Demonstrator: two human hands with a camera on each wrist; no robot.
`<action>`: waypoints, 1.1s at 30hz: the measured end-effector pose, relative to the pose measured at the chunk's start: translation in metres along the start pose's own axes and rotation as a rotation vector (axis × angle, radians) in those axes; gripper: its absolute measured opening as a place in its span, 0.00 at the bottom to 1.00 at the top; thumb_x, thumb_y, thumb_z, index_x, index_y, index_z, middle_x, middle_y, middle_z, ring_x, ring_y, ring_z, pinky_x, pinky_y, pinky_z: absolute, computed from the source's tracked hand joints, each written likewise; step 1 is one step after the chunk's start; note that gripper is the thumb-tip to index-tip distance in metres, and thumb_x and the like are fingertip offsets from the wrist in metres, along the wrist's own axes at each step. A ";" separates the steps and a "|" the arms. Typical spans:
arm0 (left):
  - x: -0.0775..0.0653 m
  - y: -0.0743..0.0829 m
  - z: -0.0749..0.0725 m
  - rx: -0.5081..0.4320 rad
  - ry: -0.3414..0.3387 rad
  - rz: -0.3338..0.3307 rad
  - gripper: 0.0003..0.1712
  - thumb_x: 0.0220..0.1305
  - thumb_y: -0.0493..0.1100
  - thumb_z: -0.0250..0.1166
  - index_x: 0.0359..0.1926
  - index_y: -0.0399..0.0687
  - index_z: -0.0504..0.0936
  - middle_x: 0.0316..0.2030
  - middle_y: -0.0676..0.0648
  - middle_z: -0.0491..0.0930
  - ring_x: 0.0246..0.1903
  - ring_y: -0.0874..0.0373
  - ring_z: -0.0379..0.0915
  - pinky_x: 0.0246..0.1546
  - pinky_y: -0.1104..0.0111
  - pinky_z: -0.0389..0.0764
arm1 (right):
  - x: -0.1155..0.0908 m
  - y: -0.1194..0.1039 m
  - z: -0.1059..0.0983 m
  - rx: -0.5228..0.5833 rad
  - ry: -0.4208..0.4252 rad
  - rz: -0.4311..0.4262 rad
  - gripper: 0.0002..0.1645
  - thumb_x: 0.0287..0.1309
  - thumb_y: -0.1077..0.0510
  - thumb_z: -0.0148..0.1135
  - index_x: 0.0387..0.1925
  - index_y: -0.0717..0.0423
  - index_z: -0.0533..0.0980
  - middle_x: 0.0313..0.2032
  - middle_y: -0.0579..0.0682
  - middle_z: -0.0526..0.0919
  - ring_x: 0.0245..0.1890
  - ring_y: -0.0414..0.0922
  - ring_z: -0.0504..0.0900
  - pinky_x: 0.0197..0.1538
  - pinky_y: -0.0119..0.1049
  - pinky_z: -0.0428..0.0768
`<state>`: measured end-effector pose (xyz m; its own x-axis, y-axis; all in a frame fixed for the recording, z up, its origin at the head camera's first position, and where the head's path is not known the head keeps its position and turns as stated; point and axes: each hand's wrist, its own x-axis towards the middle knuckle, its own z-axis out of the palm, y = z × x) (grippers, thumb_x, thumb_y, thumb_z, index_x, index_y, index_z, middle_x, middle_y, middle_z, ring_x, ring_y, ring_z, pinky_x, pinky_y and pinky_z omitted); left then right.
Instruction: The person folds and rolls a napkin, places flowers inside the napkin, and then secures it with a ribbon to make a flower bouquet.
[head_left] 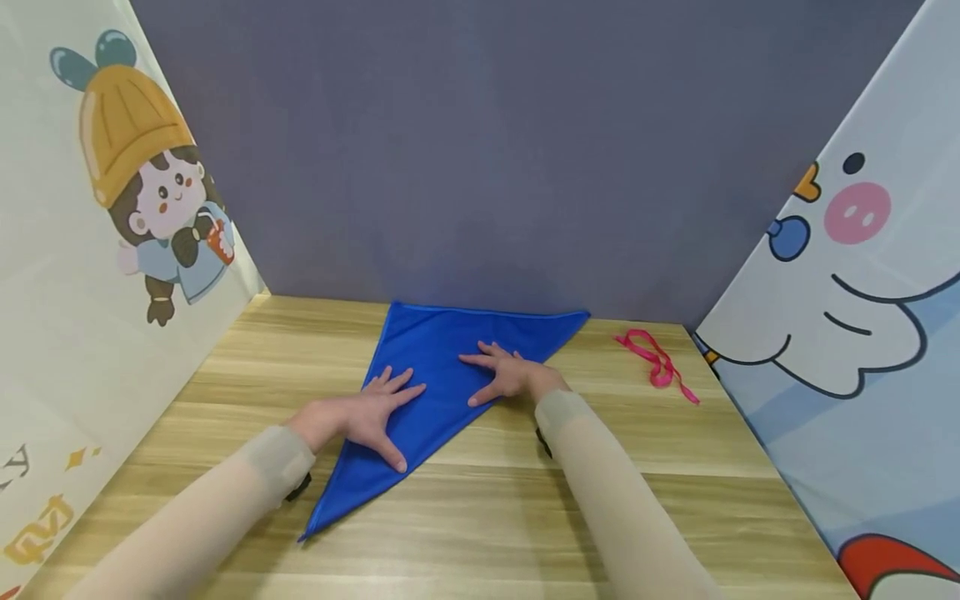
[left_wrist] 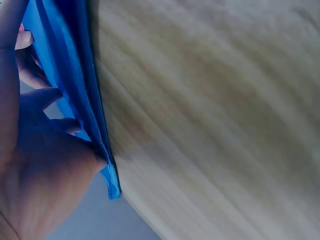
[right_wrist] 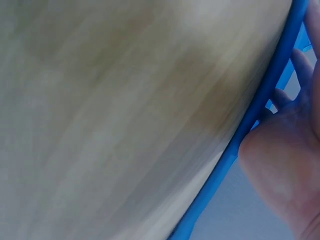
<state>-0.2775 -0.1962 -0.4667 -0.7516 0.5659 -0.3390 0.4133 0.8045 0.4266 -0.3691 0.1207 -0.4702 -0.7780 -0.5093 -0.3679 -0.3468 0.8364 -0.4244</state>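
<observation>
A blue cloth (head_left: 442,350) folded into a triangle lies on the wooden table, its long folded edge running from the near left corner up to the far right. My left hand (head_left: 371,417) rests on its left part with fingers spread and thumb toward the folded edge. Farther right, my right hand (head_left: 504,373) lies on the cloth near the same edge, fingers also spread. In the left wrist view, the left palm (left_wrist: 55,165) is beside the hemmed border of the cloth (left_wrist: 80,75). The right wrist view has the right palm (right_wrist: 280,155) against the rolled-looking folded edge (right_wrist: 250,120).
A crumpled pink ribbon (head_left: 660,367) lies on the table (head_left: 480,533) to the right of the cloth. A grey panel (head_left: 480,150) rises along the back. Printed white panels stand at the left (head_left: 60,275) and right (head_left: 810,325) sides.
</observation>
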 end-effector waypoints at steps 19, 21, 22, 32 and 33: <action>0.004 0.004 0.006 0.021 -0.013 -0.013 0.84 0.46 0.82 0.80 0.91 0.57 0.42 0.90 0.40 0.29 0.87 0.29 0.17 0.84 0.32 0.34 | -0.051 -0.040 0.035 -0.166 -0.040 -0.208 0.46 0.82 0.23 0.35 0.90 0.35 0.49 0.90 0.44 0.40 0.91 0.49 0.36 0.89 0.58 0.38; 0.004 0.005 0.005 0.019 -0.010 -0.017 0.84 0.46 0.82 0.80 0.91 0.56 0.42 0.90 0.40 0.29 0.87 0.29 0.17 0.84 0.32 0.33 | -0.063 -0.053 0.045 -0.213 -0.081 -0.256 0.46 0.82 0.23 0.34 0.90 0.34 0.47 0.90 0.42 0.39 0.91 0.48 0.35 0.89 0.59 0.38; 0.003 0.005 0.005 0.021 -0.011 -0.020 0.84 0.46 0.82 0.79 0.91 0.57 0.42 0.90 0.40 0.29 0.87 0.29 0.16 0.84 0.33 0.33 | -0.068 -0.058 0.050 -0.241 -0.099 -0.282 0.46 0.82 0.22 0.34 0.90 0.33 0.46 0.90 0.41 0.38 0.91 0.48 0.35 0.89 0.59 0.38; 0.002 0.008 0.008 0.040 0.012 -0.025 0.87 0.46 0.83 0.79 0.91 0.51 0.39 0.89 0.36 0.29 0.86 0.27 0.17 0.84 0.32 0.32 | -0.087 -0.081 0.072 -0.349 -0.159 -0.387 0.46 0.81 0.20 0.32 0.90 0.28 0.42 0.90 0.39 0.36 0.91 0.49 0.33 0.89 0.59 0.38; 0.002 0.008 0.008 0.045 0.015 -0.028 0.88 0.46 0.83 0.79 0.91 0.51 0.39 0.89 0.36 0.29 0.86 0.27 0.17 0.84 0.32 0.32 | -0.087 -0.081 0.072 -0.353 -0.156 -0.389 0.46 0.81 0.20 0.33 0.90 0.29 0.42 0.90 0.39 0.36 0.91 0.49 0.32 0.89 0.59 0.38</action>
<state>-0.2718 -0.1869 -0.4705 -0.7706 0.5405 -0.3376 0.4145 0.8275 0.3788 -0.2356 0.0828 -0.4631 -0.4798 -0.7959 -0.3692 -0.7691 0.5840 -0.2597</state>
